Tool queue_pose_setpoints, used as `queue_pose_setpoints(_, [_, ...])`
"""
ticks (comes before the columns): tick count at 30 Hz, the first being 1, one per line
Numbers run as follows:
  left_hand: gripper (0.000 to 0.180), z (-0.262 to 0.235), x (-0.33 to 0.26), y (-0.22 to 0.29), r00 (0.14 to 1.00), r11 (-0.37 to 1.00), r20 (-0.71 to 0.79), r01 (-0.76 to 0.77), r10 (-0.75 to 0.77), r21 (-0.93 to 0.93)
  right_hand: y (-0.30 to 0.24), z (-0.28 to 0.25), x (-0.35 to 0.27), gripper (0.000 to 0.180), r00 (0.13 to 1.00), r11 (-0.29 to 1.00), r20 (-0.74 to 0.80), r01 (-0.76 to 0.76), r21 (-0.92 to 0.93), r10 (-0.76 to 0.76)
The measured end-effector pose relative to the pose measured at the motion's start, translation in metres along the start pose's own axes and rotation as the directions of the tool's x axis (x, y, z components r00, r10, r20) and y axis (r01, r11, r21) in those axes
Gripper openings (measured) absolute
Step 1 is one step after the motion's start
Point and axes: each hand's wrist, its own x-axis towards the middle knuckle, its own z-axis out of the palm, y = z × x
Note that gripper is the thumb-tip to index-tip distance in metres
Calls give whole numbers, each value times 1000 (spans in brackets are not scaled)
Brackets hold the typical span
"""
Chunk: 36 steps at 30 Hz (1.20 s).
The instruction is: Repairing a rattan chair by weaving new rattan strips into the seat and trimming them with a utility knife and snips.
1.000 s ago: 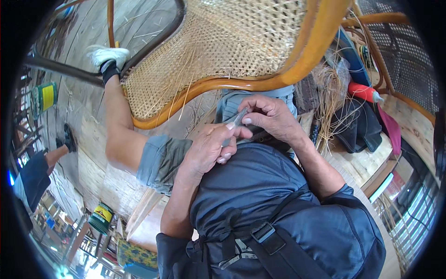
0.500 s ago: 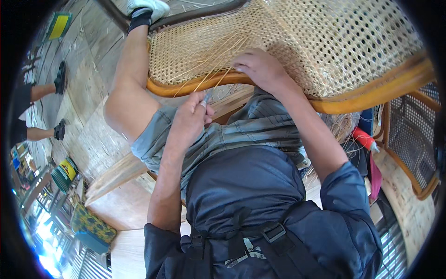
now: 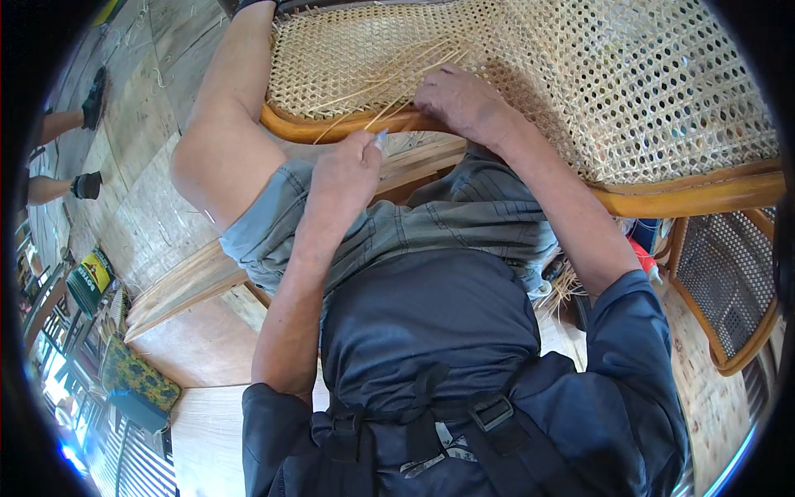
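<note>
Left hand and right hand have parted since one second ago: then they met over the lap, now both are up at the cane panel. Big to small on my feed: panel spans the top of view in front of the wearer, tawny weave in a curved orange-brown rail, left end beside the bare left knee. Dark shirt fills the lower middle; grey-green shorts sit between shirt and rail. Second woven piece, darker mesh, brown frame, at far right. Pale wooden box left of the torso. Right hand lies palm down over the weave by the near rail, fingers bent; I can't tell if it pinches anything. Left hand is just on the wearer's side of the rail, back up, fingers closed. Green tin with a yellow label at far left; a co-worker's dark-shod foot above it. Red bottle mostly hidden behind the right arm. Loose cane strands cross the weave, one running down to the left fingers; can't confirm they pinch it. Smallest: the grey piece gripped in the left hand, only its tip clear beside the thumb.
</note>
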Motion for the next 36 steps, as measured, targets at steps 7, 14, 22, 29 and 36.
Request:
queue_pose_setpoints(7, [33, -15, 18, 9, 996, 978, 89, -7, -12, 209, 0, 0, -2, 17, 995, 998, -105, 3, 67, 4])
queue_pose_setpoints(14, [34, 8, 14, 21, 991, 931, 119, 10, -57, 364, -4, 0, 2, 14, 999, 993, -10, -36, 112, 38])
queue_pose_setpoints(22, [25, 13, 1, 19, 984, 969, -82, -140, 160, 205, -2, 6, 4, 15, 995, 961, -91, 55, 271, -31])
queue_pose_setpoints(29, [25, -8, 70, 29, 981, 955, 73, -194, 182, 223, 20, -15, 9, 19, 961, 867, -133, -151, 475, 241])
queue_pose_setpoints(36, [24, 1, 102, 32, 947, 881, 277, -268, 165, 391, 26, -21, -4, 21, 890, 763, 32, -408, 501, 455])
